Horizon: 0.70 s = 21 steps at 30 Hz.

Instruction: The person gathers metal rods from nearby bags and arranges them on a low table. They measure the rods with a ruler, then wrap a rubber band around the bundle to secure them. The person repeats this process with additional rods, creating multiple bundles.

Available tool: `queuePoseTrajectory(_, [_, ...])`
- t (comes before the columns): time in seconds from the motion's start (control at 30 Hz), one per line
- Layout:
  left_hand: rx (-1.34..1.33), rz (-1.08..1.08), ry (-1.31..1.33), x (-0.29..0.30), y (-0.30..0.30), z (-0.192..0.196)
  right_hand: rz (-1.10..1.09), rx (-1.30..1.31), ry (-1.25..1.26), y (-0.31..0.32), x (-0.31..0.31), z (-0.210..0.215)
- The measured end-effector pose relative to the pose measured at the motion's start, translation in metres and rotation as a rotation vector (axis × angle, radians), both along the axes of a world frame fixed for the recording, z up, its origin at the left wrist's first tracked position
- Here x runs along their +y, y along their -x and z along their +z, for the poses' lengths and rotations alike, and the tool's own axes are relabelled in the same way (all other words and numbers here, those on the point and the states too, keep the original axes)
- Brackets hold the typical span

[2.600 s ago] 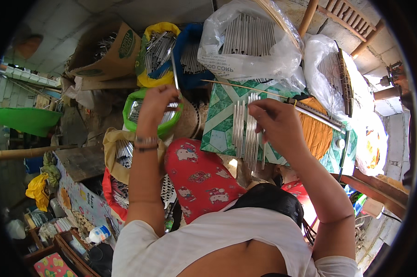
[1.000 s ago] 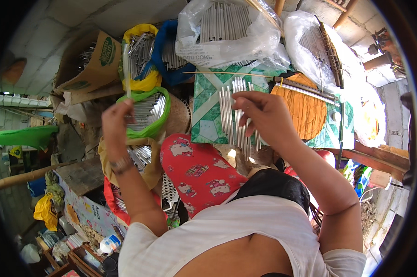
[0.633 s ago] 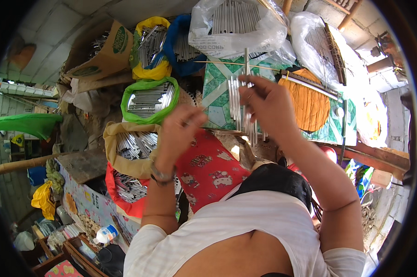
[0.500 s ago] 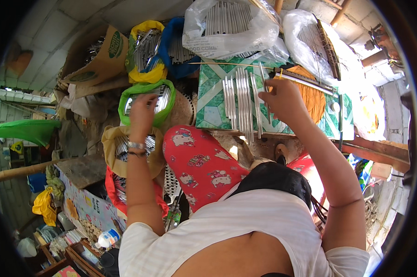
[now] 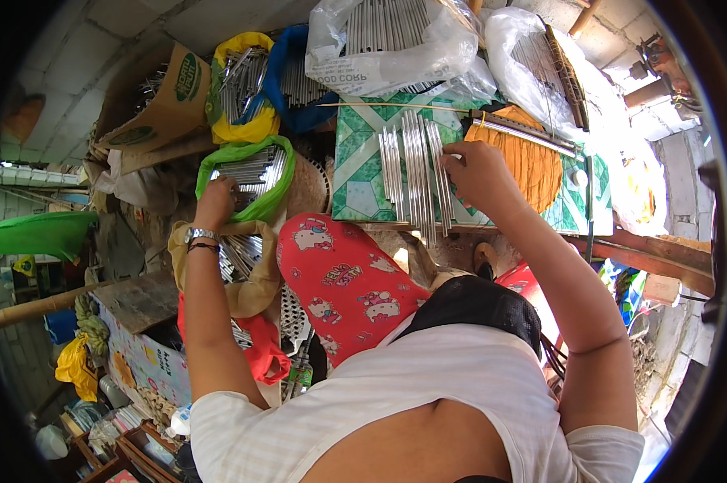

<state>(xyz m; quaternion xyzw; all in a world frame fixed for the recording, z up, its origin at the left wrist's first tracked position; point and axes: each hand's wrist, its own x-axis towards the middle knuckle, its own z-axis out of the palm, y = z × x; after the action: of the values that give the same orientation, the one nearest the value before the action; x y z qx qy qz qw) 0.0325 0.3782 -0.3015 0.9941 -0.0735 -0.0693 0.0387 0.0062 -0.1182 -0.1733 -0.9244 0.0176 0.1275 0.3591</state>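
Several metal rods already lie fanned on the green tabletop under the right hand, fingers pinching 1, while the left hand digs closed-fingered into the green bag, plenty left inside.

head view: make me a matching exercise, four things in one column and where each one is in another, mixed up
Things:
1. left hand
2. right hand
3. orange cloth
4. yellow bag

Places:
A. beside the blue bag, full of metal rods
B. on the row of metal rods on the green board
C. in the green bag
D. on the board, right of the right hand

Pairs: 1-C, 2-B, 3-D, 4-A
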Motion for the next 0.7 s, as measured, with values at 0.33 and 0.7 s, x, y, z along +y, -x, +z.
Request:
queuePoseTrajectory(0.33, [-0.351, -0.013, 0.068, -0.017, 0.008, 0.038, -0.074, -0.186, 0.023, 0.005, 0.002, 0.004])
queuePoseTrajectory(0.7, [-0.151, 0.25, 1.853, -0.232, 0.086, 0.15, 0.329, -0.5, -0.417, 0.05, 0.086, 0.027])
